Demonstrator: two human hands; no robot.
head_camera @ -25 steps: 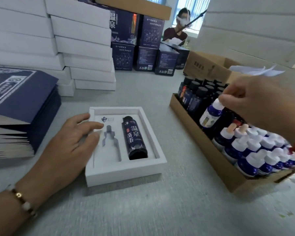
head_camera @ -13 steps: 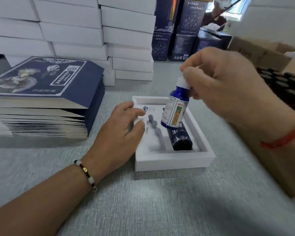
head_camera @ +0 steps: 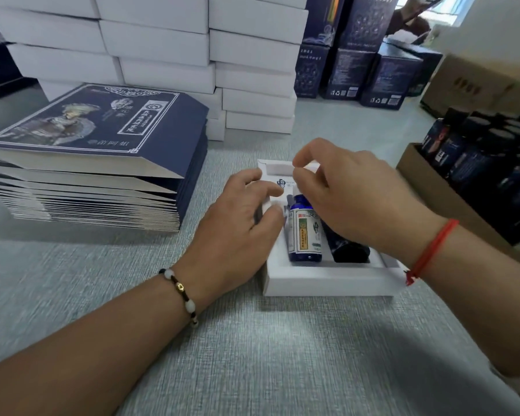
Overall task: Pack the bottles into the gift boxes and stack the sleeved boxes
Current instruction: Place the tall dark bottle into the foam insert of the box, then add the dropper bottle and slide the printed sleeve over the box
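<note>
While both hands work over one box, the head view gives these lines.

Gift box: the open white gift box [head_camera: 327, 283] lies flat on the grey table [head_camera: 252, 355], near its middle, so that its moulded insert faces up for loading.

Left hand: the left hand [head_camera: 237, 226] rests on the box's left wall with fingers spread and nearly straight, probably to stop the box sliding while the other hand works.

Small bottle: the blue dropper bottle [head_camera: 304, 235] lies label-up in the left recess of the insert, cap toward the far wall.

Right hand: the right hand [head_camera: 351, 199] is over the bottle's cap end, thumb and forefinger drawn together; whether they pinch the cap cannot be told, as the hand hides it.

Dark bottle: the dark bottle [head_camera: 347, 247] lies in the right recess, just beside the blue one.

Sleeves: a pile of flat blue sleeves [head_camera: 102, 139] waits by the table's left edge, within reach for the sleeving step.

Supply: a cardboard tray of bottles [head_camera: 433, 187] stands at the right edge, close to the picking hand.

Background: stacks of white boxes [head_camera: 162, 46] line the far edge.

Progress: both recesses look filled, so this box seems ready for closing.
</note>
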